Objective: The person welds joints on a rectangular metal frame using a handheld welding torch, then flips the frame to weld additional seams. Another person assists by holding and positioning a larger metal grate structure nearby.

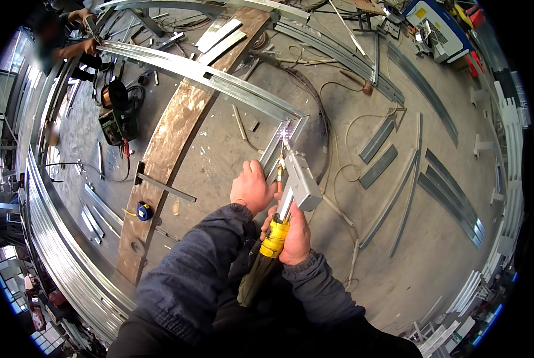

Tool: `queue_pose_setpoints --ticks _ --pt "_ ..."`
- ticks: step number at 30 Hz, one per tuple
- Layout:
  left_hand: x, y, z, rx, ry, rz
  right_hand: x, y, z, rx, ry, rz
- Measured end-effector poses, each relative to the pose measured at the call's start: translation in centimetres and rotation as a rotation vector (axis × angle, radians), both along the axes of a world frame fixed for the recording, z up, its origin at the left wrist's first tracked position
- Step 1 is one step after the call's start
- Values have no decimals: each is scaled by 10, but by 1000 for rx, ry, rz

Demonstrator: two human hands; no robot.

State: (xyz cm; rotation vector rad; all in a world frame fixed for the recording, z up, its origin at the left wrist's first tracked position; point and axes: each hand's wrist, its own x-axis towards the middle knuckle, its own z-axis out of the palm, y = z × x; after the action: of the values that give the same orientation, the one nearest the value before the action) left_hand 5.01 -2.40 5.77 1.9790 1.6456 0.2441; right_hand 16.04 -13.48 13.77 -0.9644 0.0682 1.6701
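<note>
My right hand [296, 237] is wrapped round the yellow-taped handle of a welding gun [303, 182] with a grey box-shaped body. Its tip meets the corner of a shiny metal frame [243, 86], where a small purplish-white light glows. Beside the gun, my left hand [252, 188] is closed at the near end of the frame's short metal bar [274, 153]. Its fingers are curled and partly hidden, with the thumb side close to the gun's nozzle. A dark sleeve-like cover [256, 279] hangs below the handle.
A long wooden plank [177, 128] runs under the frame, with a blue tape measure [143, 210] and a T-shaped metal bar [170, 190] on it. Metal strips [379, 158], cables and a hammer [365, 87] lie on the floor. A person [58, 48] holds the frame's far end.
</note>
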Motion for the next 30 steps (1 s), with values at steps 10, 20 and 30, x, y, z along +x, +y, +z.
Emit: queue_pose_setpoints --ticks 10,20,30 --pt "0 2 7 -33 5 -2 -2 -1 1 -31 -31 10" --pt "1 2 8 -41 -12 17 -6 2 4 -32 -63 7" --pt "2 2 10 -48 24 17 -8 1 3 -20 -67 12"
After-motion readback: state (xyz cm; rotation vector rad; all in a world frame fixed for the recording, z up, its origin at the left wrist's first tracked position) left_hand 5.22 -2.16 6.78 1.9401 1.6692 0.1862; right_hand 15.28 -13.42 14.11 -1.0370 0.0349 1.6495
